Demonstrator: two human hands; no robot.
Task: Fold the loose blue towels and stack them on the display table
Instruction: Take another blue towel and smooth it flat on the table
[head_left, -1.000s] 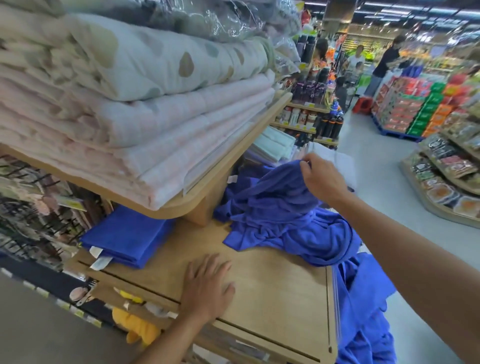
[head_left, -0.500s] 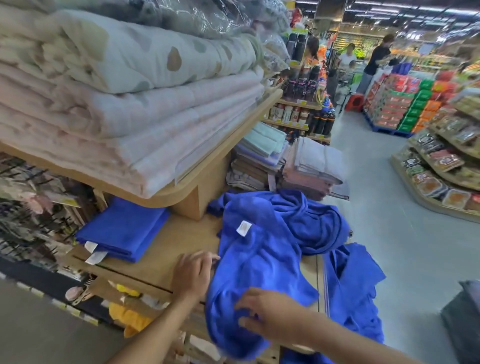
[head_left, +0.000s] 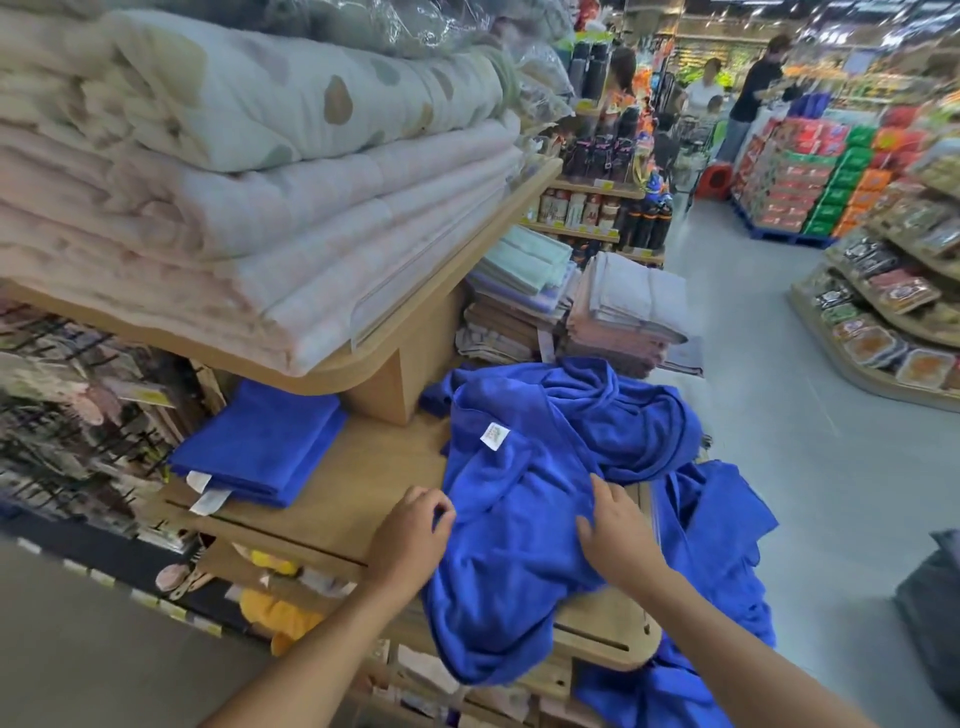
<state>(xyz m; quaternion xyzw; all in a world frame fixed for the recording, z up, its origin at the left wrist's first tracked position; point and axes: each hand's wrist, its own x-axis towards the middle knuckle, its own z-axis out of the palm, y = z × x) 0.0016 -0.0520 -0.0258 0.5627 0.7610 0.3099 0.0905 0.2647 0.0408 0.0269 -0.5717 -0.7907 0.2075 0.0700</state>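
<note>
Towel (head_left: 519, 525) pulled off heap (head_left: 623, 415) at 1 o'clock in the last second, now rumpled on surface (head_left: 363, 493), overhanging at 6. Left hand (head_left: 410, 535) fingers pinch its 9 o'clock edge. Right hand (head_left: 615, 530) flat, fingers straight, pressing. Flattening looks next. Folded stack (head_left: 260, 447) at 9 o'clock.
</note>
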